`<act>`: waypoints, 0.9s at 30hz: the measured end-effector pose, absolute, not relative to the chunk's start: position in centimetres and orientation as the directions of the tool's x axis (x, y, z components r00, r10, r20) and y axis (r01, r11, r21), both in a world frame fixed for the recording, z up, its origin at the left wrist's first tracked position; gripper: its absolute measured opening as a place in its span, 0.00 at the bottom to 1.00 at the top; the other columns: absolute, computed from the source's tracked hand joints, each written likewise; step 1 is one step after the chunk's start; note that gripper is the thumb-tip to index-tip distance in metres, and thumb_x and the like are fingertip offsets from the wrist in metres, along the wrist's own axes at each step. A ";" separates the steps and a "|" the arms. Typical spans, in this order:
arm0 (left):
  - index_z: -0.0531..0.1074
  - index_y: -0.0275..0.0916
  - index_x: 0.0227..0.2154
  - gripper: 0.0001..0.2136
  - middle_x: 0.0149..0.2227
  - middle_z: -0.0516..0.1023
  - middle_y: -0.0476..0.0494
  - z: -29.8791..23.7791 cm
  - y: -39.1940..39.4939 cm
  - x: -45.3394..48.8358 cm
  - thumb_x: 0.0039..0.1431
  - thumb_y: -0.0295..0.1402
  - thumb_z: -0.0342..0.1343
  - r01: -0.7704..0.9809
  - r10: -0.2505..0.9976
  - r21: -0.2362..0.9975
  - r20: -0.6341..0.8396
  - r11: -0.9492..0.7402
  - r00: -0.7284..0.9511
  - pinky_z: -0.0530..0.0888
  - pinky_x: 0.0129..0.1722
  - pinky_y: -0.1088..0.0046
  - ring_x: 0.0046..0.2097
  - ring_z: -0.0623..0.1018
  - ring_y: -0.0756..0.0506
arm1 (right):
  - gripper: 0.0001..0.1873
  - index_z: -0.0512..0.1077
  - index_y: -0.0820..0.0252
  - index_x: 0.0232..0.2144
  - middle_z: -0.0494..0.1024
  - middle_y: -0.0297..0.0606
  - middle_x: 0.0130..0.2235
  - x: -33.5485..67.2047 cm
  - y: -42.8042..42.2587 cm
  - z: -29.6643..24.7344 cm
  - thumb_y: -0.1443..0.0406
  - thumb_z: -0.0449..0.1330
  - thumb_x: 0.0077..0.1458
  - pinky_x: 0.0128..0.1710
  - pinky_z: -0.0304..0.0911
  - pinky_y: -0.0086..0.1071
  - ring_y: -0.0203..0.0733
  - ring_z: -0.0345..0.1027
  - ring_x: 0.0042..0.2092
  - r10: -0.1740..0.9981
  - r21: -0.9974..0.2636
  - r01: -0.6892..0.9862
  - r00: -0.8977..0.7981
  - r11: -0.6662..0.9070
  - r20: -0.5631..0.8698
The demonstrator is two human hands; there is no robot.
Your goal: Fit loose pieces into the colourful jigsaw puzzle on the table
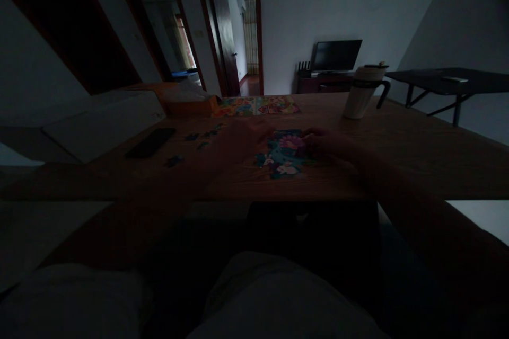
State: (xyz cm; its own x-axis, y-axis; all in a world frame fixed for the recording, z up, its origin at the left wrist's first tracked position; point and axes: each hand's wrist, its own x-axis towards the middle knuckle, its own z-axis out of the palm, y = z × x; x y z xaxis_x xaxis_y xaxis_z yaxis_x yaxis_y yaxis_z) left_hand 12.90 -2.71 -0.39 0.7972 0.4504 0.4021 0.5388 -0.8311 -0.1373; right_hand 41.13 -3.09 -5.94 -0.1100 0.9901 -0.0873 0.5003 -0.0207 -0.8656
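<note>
A partly assembled jigsaw puzzle (pixel 287 154) lies on the wooden table in front of me, with white rabbits and a pink shape on a teal ground. My right hand (pixel 324 143) rests at the puzzle's right edge, its bent fingers a little apart and touching it. Just left of the puzzle's upper part is my left hand (pixel 248 135), dark and smeared by motion, so its fingers and anything in them cannot be made out. Loose puzzle pieces (pixel 174 160) lie farther left, several of them partly behind my left forearm.
A dark phone (pixel 151 143) lies at left beside a white box (pixel 103 122). Behind are an orange tissue box (pixel 189 107) and colourful picture sheets (pixel 278 105). A lidded mug (pixel 360 96) stands back right. Beyond it is a black folding table (pixel 469 80).
</note>
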 end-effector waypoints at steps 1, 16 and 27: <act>0.75 0.38 0.50 0.13 0.47 0.78 0.37 -1.3 -3.4 14.9 0.68 0.29 0.50 0.508 0.408 -0.185 0.400 -0.841 0.821 0.75 0.44 0.65 0.46 0.79 0.42 | 0.13 0.71 0.55 0.47 0.80 0.43 0.45 41.3 -3.0 -6.0 0.57 0.58 0.62 0.37 0.74 0.34 0.45 0.76 0.42 0.989 -0.853 0.522 -0.125 0.003 -0.074; 0.78 0.42 0.49 0.20 0.49 0.81 0.43 -2.8 -1.0 18.5 0.58 0.47 0.63 0.318 0.350 0.226 0.118 -0.921 0.929 0.72 0.47 0.71 0.47 0.79 0.44 | 0.16 0.78 0.54 0.43 0.82 0.39 0.43 43.4 -3.0 -4.8 0.53 0.64 0.57 0.41 0.69 0.34 0.46 0.74 0.41 0.949 -0.504 0.823 -0.315 0.262 -0.022; 0.78 0.36 0.48 0.18 0.41 0.81 0.44 3.1 2.8 9.4 0.64 0.43 0.56 0.678 0.740 0.301 0.343 -0.670 0.579 0.71 0.40 0.70 0.39 0.76 0.46 | 0.22 0.79 0.50 0.47 0.80 0.40 0.48 40.6 -6.9 -4.3 0.52 0.68 0.50 0.44 0.69 0.39 0.49 0.75 0.43 0.862 -0.367 0.803 -0.506 0.469 -0.006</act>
